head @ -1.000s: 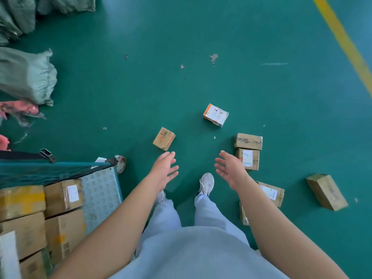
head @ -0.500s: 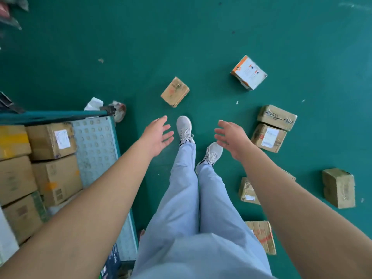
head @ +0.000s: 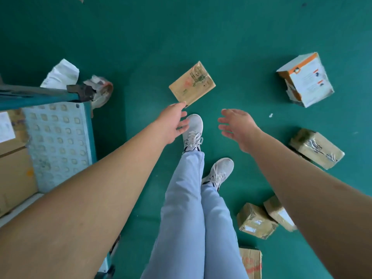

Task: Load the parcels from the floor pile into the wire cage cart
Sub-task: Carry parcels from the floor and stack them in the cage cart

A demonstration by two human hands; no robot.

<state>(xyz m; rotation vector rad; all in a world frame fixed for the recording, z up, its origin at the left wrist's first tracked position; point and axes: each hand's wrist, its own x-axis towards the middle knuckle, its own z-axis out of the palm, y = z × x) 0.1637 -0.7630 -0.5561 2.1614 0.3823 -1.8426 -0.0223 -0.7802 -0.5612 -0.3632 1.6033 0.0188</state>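
A small brown parcel (head: 192, 83) lies on the green floor just ahead of my feet. My left hand (head: 173, 123) reaches toward it with straight fingers, its fingertips at the parcel's near corner, holding nothing. My right hand (head: 237, 127) hovers open to the right of the parcel, apart from it. The cage cart (head: 58, 141) stands at the left with brown boxes (head: 14, 168) inside. More parcels lie on the floor at the right: a white and orange box (head: 306, 81), a taped brown box (head: 316, 148) and two small brown boxes (head: 255, 222).
Crumpled paper (head: 60, 73) and a tape roll (head: 100, 89) lie beside the cart's far corner. Another brown box (head: 250, 260) sits by my right leg at the bottom edge. My two white shoes (head: 193, 129) stand between the cart and the parcels.
I have stepped forward and bent lower. The small brown parcel is much closer, and my left hand has moved up to its near corner. Both hands stay empty.
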